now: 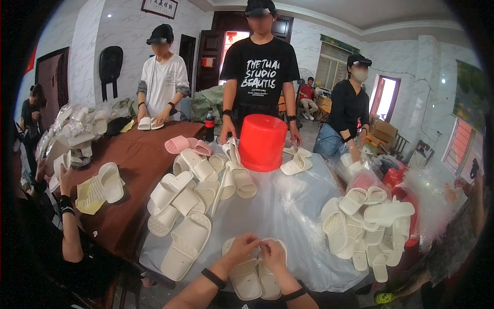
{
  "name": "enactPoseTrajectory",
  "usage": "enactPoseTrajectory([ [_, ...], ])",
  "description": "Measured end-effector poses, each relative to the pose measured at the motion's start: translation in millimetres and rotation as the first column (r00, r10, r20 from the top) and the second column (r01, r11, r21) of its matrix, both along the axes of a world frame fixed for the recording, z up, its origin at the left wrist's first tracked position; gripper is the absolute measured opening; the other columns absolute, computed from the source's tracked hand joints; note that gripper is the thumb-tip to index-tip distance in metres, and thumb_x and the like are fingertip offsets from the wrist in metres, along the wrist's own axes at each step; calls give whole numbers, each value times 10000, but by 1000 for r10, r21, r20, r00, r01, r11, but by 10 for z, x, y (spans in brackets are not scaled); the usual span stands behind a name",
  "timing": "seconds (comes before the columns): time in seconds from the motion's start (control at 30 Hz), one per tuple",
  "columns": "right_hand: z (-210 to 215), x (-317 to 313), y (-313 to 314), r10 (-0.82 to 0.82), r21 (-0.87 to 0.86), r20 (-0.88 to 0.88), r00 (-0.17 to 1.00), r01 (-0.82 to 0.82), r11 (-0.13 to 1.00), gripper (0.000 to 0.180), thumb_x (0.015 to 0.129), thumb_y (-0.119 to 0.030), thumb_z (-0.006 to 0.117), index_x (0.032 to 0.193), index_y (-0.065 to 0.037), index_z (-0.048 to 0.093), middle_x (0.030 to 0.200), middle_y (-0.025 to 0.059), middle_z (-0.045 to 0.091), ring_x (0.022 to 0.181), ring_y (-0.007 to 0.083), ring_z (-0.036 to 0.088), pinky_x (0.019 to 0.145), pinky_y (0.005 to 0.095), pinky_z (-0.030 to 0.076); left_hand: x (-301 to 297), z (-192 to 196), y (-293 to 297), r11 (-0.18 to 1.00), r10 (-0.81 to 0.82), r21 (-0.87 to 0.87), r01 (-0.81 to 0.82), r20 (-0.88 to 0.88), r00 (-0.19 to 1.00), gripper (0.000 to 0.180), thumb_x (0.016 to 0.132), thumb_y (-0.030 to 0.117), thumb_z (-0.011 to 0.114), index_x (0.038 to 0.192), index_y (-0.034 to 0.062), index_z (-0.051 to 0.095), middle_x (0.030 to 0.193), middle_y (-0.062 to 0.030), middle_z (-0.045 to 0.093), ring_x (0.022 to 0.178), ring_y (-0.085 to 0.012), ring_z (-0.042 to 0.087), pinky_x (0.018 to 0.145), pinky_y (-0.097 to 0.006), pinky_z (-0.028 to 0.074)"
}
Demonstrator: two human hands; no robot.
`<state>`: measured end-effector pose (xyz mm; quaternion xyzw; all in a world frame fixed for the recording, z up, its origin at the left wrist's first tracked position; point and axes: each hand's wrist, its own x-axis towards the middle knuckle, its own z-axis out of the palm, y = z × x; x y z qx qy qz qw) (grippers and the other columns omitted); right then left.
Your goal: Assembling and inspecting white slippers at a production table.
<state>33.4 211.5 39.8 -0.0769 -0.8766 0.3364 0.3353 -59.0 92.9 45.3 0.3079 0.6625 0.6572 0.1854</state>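
Pair of cream moulded-foam slippers [254, 275] on the plastic-covered bench [288, 216], pinched by left hand [242, 248] and right hand [272, 253]; loose piles [190, 201] apparently remain unpaired.

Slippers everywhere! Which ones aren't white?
The pink pair lying on the brown table, near the dark bottle. All the other slippers are cream-white.

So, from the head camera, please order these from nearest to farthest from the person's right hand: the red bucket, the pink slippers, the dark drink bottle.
From the right hand:
1. Red bucket, upside down, straight ahead at the table's middle.
2. Pink slippers, farther, ahead-left on the brown table.
3. Dark drink bottle, just behind them; these two are nearly too close to call.
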Motion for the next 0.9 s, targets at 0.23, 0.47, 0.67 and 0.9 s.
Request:
enactPoseTrajectory([
  [0.23, 68, 22, -42, -6, -16, 3, 1000, 6, 1000, 65, 804, -102, 616, 807, -49, 578, 793, 124, 623, 768, 337, 576, 697, 432, 435, -29, -119, 25, 972, 228, -69, -223, 90, 969, 223, 834, 177, 625, 899, -36, 641, 758, -74, 649, 697, -123, 576, 648, -275, 463],
  [0.47, -34, -17, 14, 13, 73, -142, 990, -3, 997, 70, 824, -126, 621, 830, -58, 606, 744, 110, 600, 664, 277, 567, 586, 372, 445, 27, 22, 16, 998, 66, -18, -65, 62, 996, 191, 839, 176, 640, 877, -11, 639, 757, -39, 634, 678, -98, 552, 620, -245, 450],
  [0.67, -21, -19, 12, 17, 77, -124, 992, -7, 997, 55, 819, -110, 617, 831, -59, 602, 744, 108, 599, 665, 274, 566, 582, 369, 440, -15, -44, 6, 995, 102, 12, -104, 123, 987, 161, 840, 174, 660, 841, 15, 630, 735, 5, 604, 656, -68, 515, 583, -222, 420],
  [0.9, -5, -8, 16, 36, 66, -148, 988, -27, 997, 48, 813, -94, 603, 851, -65, 601, 749, 103, 603, 651, 266, 559, 579, 361, 438, 23, -8, 23, 995, 53, 71, -66, 169, 984, 148, 845, 171, 652, 829, 25, 627, 723, 24, 590, 627, -57, 499, 554, -213, 400],
])
